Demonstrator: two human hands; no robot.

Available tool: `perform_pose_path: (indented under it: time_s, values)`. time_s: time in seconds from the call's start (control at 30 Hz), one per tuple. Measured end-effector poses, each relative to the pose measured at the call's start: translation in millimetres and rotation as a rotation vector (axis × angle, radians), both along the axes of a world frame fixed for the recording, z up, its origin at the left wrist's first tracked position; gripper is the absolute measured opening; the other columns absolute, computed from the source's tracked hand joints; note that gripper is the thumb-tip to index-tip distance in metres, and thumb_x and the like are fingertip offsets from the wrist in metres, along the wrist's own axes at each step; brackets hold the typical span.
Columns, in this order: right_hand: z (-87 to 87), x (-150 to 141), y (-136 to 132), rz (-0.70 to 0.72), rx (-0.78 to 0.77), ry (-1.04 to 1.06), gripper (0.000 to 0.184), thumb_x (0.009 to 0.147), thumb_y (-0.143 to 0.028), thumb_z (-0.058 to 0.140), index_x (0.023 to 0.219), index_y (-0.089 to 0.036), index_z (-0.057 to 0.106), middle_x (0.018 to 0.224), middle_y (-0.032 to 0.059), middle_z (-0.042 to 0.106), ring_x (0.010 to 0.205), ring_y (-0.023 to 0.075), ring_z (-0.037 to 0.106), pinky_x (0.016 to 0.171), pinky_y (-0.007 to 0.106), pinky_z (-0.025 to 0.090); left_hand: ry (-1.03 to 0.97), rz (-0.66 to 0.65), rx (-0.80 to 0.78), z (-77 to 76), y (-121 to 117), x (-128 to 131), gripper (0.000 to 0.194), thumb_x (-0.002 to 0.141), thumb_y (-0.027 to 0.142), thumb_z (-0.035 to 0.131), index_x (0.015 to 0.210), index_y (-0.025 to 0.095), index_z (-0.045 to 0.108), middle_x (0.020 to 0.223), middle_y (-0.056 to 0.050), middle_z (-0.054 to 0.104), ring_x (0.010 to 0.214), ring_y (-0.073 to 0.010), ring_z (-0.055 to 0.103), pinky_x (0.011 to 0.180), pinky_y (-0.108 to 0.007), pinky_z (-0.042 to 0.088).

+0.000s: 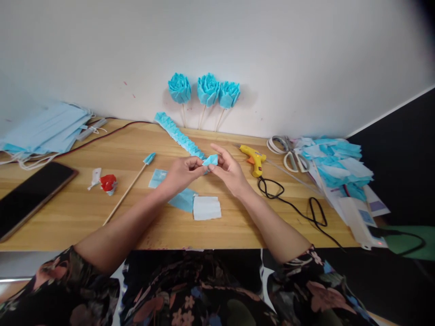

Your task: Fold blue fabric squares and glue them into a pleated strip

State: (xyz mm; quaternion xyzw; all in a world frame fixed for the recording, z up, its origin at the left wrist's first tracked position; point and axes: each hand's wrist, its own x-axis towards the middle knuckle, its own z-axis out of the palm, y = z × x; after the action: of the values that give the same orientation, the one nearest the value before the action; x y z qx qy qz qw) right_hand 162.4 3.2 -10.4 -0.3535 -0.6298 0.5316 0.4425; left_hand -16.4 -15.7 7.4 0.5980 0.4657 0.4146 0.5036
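Note:
Between my two hands, over the middle of the table, is a small folded blue petal (211, 160). My left hand (186, 174) pinches its left side with thumb and fingers. On the other side, my right hand (231, 172) grips it between thumb and fingers, with the index finger raised. Behind it, a long row of folded blue petals (178, 137) runs back toward the wall. Below my hands lie flat blue fabric pieces (185, 199) and a white square piece (207, 208). A stick with a blue bud tip (149, 158) lies beside my left forearm.
Three blue flowers on sticks (208, 89) lean against the wall. To the right are a yellow glue gun (253, 159) with its cord, scissors (295, 159), a fabric pile (343, 167) and a power strip (360, 222). Face masks (47, 127), a phone (34, 194) and a red wrapper (108, 182) lie left.

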Motion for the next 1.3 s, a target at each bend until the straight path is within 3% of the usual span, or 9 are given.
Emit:
perform_pose_path:
  time_s: [0.33, 0.53, 0.7, 0.8, 0.9, 1.0, 1.2, 1.3]
  values:
    - [6.1, 4.2, -1.2, -0.021, -0.002, -0.014, 0.062, 0.086, -0.040, 0.069, 0.144, -0.028, 0.050, 0.091, -0.0002, 0.069, 0.084, 0.0167, 0.065, 0.085, 0.036, 0.056, -0.101, -0.052, -0.090, 6.6, -3.2, -0.2, 0.024, 0.079, 0.038, 0.065, 0.071, 0.019, 0.053, 0.055, 0.006, 0.043, 0.051, -0.0078, 0.034, 0.052, -0.025, 0.026]
    - [9.8, 17.5, 7.2, -0.120, 0.016, -0.001, 0.056, 0.090, -0.055, 0.061, 0.139, -0.028, 0.057, 0.104, 0.0044, 0.072, 0.096, 0.0201, 0.068, 0.094, 0.043, 0.056, 0.018, 0.021, 0.030, 5.9, -1.9, -1.1, 0.021, 0.081, 0.034, 0.063, 0.070, 0.018, 0.055, 0.058, 0.005, 0.044, 0.053, -0.0083, 0.034, 0.052, -0.024, 0.025]
    - [12.8, 17.0, 5.3, -0.166, 0.184, -0.133, 0.023, 0.085, -0.037, 0.070, 0.103, -0.024, 0.071, 0.094, 0.0025, 0.072, 0.087, 0.0171, 0.066, 0.084, 0.036, 0.056, 0.288, 0.082, 0.271, 3.2, -4.4, -2.1, 0.019, 0.085, 0.030, 0.061, 0.071, 0.018, 0.065, 0.059, 0.002, 0.051, 0.056, -0.0103, 0.039, 0.055, -0.026, 0.026]
    - [18.1, 15.5, -0.2, -0.204, 0.374, -0.190, 0.004, 0.087, -0.025, 0.065, 0.089, -0.024, 0.068, 0.088, 0.0018, 0.071, 0.083, 0.0172, 0.065, 0.081, 0.036, 0.055, 0.318, 0.157, 0.363, 1.2, -4.1, -3.1, 0.015, 0.086, 0.027, 0.061, 0.087, 0.019, 0.074, 0.062, 0.001, 0.056, 0.057, -0.0110, 0.043, 0.056, -0.026, 0.030]
    - [25.0, 14.7, -5.5, -0.207, 0.605, -0.270, 0.010, 0.087, -0.017, 0.063, 0.085, -0.026, 0.067, 0.091, 0.0029, 0.072, 0.088, 0.0200, 0.066, 0.085, 0.041, 0.053, 0.196, 0.208, 0.333, 0.6, -2.5, -3.5, 0.031, 0.085, 0.022, 0.062, 0.114, 0.018, 0.072, 0.065, 0.002, 0.058, 0.057, -0.0100, 0.045, 0.058, -0.025, 0.034]
    - [29.1, 13.9, -7.7, -0.191, 0.747, -0.333, 0.015, 0.087, -0.014, 0.062, 0.085, -0.027, 0.068, 0.091, 0.0032, 0.072, 0.087, 0.0216, 0.066, 0.082, 0.043, 0.053, 0.115, 0.195, 0.306, 1.4, -1.5, -3.3, 0.041, 0.083, 0.017, 0.061, 0.123, 0.015, 0.067, 0.065, 0.004, 0.056, 0.056, -0.0084, 0.045, 0.057, -0.024, 0.035]
    - [27.9, 12.0, -7.8, -0.153, 0.831, -0.324, 0.016, 0.088, -0.013, 0.062, 0.087, -0.027, 0.069, 0.090, 0.0033, 0.072, 0.085, 0.0210, 0.067, 0.078, 0.042, 0.052, 0.114, 0.198, 0.323, 1.6, -2.5, -2.8, 0.026, 0.081, 0.014, 0.059, 0.105, 0.016, 0.069, 0.062, 0.005, 0.051, 0.056, -0.0081, 0.044, 0.056, -0.023, 0.033]
    - [24.7, 12.3, -8.8, -0.195, 0.698, -0.294, 0.010, 0.089, -0.019, 0.062, 0.089, -0.027, 0.068, 0.091, 0.0036, 0.072, 0.088, 0.0211, 0.066, 0.082, 0.042, 0.053, 0.120, 0.180, 0.310, 1.0, -3.0, -2.4, 0.011, 0.083, 0.019, 0.062, 0.091, 0.017, 0.069, 0.059, 0.005, 0.049, 0.055, -0.0083, 0.042, 0.055, -0.024, 0.032]
